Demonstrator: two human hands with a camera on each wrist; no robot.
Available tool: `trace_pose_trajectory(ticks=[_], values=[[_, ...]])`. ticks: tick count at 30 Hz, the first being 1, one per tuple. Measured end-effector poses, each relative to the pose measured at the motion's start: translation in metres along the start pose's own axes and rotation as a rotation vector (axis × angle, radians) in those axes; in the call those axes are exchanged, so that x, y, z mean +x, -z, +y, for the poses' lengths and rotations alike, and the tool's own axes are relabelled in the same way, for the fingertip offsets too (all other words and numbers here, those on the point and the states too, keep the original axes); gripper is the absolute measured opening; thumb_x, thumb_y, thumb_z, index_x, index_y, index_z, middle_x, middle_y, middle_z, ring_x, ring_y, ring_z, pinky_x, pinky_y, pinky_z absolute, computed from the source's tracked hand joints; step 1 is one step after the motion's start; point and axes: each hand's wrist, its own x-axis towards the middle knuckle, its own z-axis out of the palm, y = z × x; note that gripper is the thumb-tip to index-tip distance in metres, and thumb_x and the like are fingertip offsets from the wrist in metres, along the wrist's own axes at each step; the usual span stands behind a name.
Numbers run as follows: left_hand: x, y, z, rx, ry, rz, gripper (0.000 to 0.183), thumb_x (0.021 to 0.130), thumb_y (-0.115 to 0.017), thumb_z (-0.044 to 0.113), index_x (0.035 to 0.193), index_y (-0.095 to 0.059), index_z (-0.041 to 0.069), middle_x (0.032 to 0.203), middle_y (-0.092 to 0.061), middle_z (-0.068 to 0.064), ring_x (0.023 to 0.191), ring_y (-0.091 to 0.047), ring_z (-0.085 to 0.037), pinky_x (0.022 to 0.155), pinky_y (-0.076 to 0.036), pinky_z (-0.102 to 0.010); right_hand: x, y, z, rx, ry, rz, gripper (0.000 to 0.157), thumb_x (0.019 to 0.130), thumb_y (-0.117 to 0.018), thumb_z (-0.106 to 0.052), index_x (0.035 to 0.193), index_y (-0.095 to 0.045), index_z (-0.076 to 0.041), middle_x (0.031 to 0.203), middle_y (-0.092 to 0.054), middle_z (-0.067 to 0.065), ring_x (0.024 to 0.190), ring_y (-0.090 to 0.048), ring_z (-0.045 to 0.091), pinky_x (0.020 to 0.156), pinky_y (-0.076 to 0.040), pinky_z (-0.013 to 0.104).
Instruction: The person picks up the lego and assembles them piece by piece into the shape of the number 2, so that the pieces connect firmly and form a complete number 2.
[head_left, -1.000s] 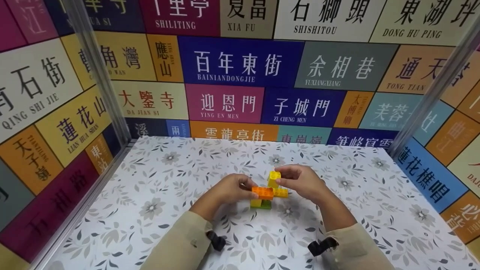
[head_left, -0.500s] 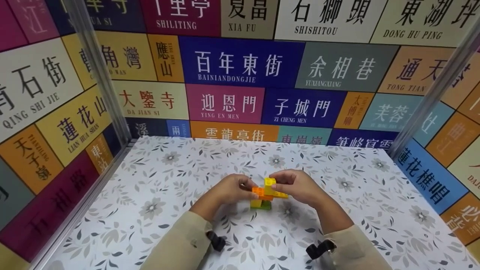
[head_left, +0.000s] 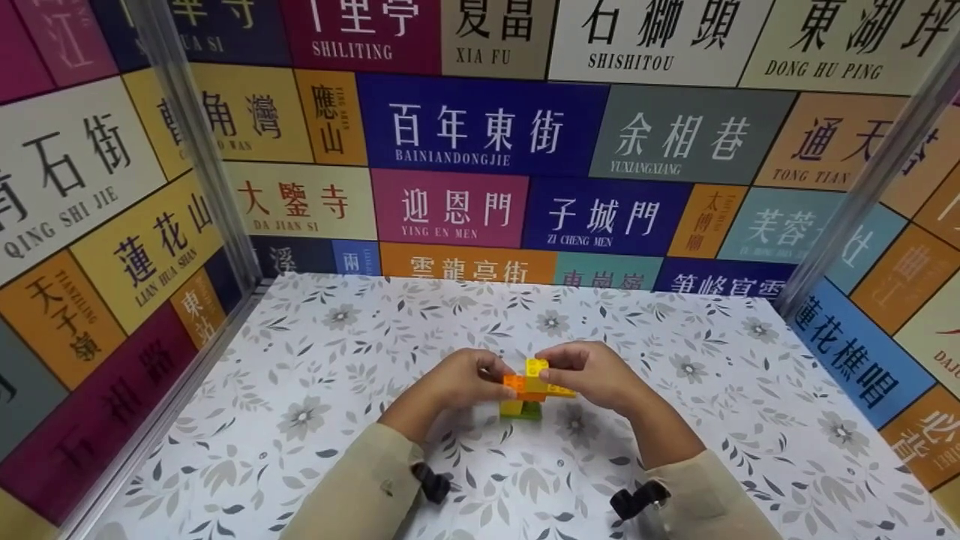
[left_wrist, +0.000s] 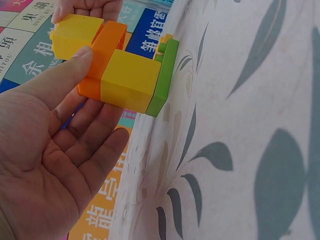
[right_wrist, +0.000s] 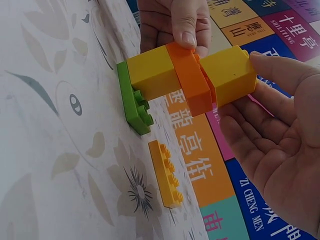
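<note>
A small toy-brick stack stands on the table: a flat green brick (right_wrist: 131, 100) at the bottom, a yellow brick (left_wrist: 129, 79) on it, and an orange brick (right_wrist: 189, 80) lying across the top. My left hand (head_left: 461, 381) grips the orange brick, thumb on its near side. With thumb and fingers my right hand (head_left: 592, 375) pinches a second yellow brick (right_wrist: 229, 75) on top of the orange one, toward its right end. In the right wrist view a narrow gap shows between these two bricks. The orange brick overhangs the green base.
Just right of the stack lies a thin yellow-orange brick (right_wrist: 166, 175) with one row of studs, flat on the table. A white floral cloth (head_left: 360, 465) covers the tabletop. Sign-printed walls (head_left: 480, 127) rise at the back and both sides.
My right hand has brought the yellow brick left and down, from above the thin brick onto the orange brick. The left hand keeps its hold on the stack.
</note>
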Motion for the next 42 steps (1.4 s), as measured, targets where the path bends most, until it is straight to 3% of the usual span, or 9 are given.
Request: trace_pose_trajectory(ticks=[19, 27, 42], values=[[-0.0005, -0.0002, 0.0023, 0.004, 0.043, -0.003, 0.021, 0.086, -0.092, 0.037, 0.100, -0.078, 0.033, 0.106, -0.077, 0.012, 0.104, -0.071, -0.013, 0.103, -0.057, -0.041, -0.0010, 0.0020, 0.0009, 0.018, -0.013, -0.016, 0.040, 0.097, -0.081, -0.038, 0.129, -0.077, -0.015, 0.125, -0.079, 0.007, 0.109, -0.074, 0.019, 0.098, -0.062, 0.035], [-0.0007, -0.0007, 0.0025, -0.029, 0.041, -0.002, 0.019, 0.086, -0.092, 0.034, 0.099, -0.078, 0.029, 0.106, -0.076, 0.010, 0.102, -0.072, -0.014, 0.099, -0.059, -0.040, -0.0014, 0.0022, 0.0008, -0.014, -0.002, -0.015, 0.043, 0.097, -0.080, -0.038, 0.132, -0.075, -0.014, 0.126, -0.079, 0.008, 0.113, -0.074, 0.019, 0.099, -0.061, 0.035], [-0.0033, 0.0015, 0.0043, 0.000, 0.055, -0.010, 0.020, 0.087, -0.091, 0.036, 0.102, -0.078, 0.031, 0.109, -0.075, 0.010, 0.103, -0.070, -0.015, 0.100, -0.058, -0.040, 0.0001, 0.0024, -0.0011, -0.059, 0.004, -0.022, 0.037, 0.097, -0.081, -0.034, 0.129, -0.077, -0.015, 0.124, -0.080, 0.006, 0.113, -0.075, 0.020, 0.099, -0.062, 0.037]])
